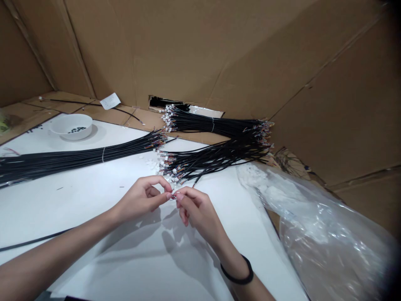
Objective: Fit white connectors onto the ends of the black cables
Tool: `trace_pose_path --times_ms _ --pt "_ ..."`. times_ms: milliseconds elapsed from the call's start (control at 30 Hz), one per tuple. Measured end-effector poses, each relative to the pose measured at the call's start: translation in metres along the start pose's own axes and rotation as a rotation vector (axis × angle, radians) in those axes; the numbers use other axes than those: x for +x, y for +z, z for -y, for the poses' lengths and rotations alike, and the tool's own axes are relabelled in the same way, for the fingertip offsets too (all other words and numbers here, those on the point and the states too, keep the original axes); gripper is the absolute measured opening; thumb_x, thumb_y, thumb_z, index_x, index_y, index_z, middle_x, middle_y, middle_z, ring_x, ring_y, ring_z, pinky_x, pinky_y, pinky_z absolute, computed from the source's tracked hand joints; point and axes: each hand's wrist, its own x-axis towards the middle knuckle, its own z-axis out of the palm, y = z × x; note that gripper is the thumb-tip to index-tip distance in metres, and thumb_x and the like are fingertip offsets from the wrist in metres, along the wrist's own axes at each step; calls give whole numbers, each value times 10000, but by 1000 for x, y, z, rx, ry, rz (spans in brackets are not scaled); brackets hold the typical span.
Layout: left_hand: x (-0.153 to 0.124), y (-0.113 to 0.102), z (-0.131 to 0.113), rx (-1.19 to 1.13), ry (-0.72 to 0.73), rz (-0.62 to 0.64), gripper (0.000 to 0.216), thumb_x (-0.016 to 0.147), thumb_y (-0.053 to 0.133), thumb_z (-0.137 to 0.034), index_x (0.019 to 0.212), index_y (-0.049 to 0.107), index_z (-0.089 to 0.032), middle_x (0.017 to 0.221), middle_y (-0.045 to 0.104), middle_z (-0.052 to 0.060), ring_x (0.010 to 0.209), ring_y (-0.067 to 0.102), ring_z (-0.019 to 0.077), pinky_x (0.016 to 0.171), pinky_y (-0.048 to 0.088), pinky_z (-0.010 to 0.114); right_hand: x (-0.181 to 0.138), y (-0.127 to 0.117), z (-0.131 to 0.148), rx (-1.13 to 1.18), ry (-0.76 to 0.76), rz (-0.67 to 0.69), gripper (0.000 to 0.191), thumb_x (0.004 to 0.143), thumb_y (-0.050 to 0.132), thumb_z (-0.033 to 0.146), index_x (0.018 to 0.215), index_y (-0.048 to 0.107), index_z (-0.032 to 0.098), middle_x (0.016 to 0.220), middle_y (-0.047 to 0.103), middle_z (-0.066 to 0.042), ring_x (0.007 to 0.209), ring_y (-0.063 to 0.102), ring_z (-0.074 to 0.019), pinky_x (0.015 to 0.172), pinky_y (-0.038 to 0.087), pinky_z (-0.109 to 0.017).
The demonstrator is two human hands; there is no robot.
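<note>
At the white table's middle, my left hand point(148, 195) is closed in a pinch, thumb against forefinger. My right hand point(199, 211), with a black band at the wrist, pinches just beside it. Thin reddish wires point(173, 196) show between both sets of fingertips; whatever sits at their tips is too small to make out. A black cable end point(196, 182) shows just behind my right fingers. Directly beyond lies a loose spread of black cables point(216, 156), with white connectors at their left ends.
A tied cable bundle point(213, 124) lies at the back, another point(78, 161) at the left. A white bowl point(58, 128) holds small dark pieces. A paper slip point(110, 101) rests by the cardboard wall point(188, 50). A clear plastic bag point(316, 225) covers the right side.
</note>
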Motion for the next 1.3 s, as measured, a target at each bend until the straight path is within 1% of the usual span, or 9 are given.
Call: trace_pose_path --times_ms 167,267,467,600,733,867,1000,1133,1300 --pt "-1 0 0 -1 -2 -4 254 805 631 -383 844 560 -142 422 410 -96 380 343 53 381 249 142 -1 0 -1 6 -2 -11 182 799 566 345 725 557 179 396 442 86 352 386 -70 389 287 -191" --pt "-1 0 1 1 3 -20 252 808 632 -382 833 564 -141 422 429 -89 377 369 55 380 263 139 -3 0 -1 12 -17 -27 177 811 572 338 746 569 173 403 441 88 356 388 -68 395 293 -187" --pt "-1 0 6 -15 18 -17 266 829 628 -404 813 553 -149 431 470 -76 367 399 55 380 295 139 -2 0 2 52 -49 -66 195 773 638 347 813 584 164 534 460 88 376 393 -43 376 287 -168" --pt "-2 0 8 -28 41 -6 303 841 628 -442 819 542 -153 442 494 -66 367 407 58 376 287 140 -1 0 1 77 -27 -60 191 767 642 343 781 574 165 504 459 92 349 397 -46 356 299 -165" --pt "-1 0 9 -43 84 -4 346 850 619 -490 801 512 -164 468 519 -54 383 432 68 398 332 158 2 0 -2 99 -16 -32 238 783 614 377 685 538 174 451 458 86 314 422 -59 335 304 -170" --pt "-1 0 9 -54 111 9 340 869 602 -491 826 501 -169 460 501 -64 375 423 70 406 330 167 4 -2 -5 129 -25 17 323 791 612 448 641 536 172 442 468 77 299 429 -61 321 296 -176" --pt "-2 0 8 -67 123 43 351 857 611 -501 845 498 -169 466 477 -73 395 416 69 419 316 165 5 -3 -8 165 -25 46 411 781 619 549 669 564 158 479 500 66 311 440 -58 323 300 -178" --pt "-3 1 7 -74 98 68 356 789 709 -446 824 476 -179 455 418 -103 376 338 44 394 242 142 6 -2 -12 201 -21 63 436 805 605 563 672 563 150 478 491 65 314 423 -52 326 277 -174" --pt "-2 2 8 -97 96 21 344 830 656 -472 809 466 -185 467 394 -108 353 338 38 373 230 135 5 -1 -13 222 -38 92 430 804 616 559 685 566 149 511 494 61 323 411 -48 335 271 -180"
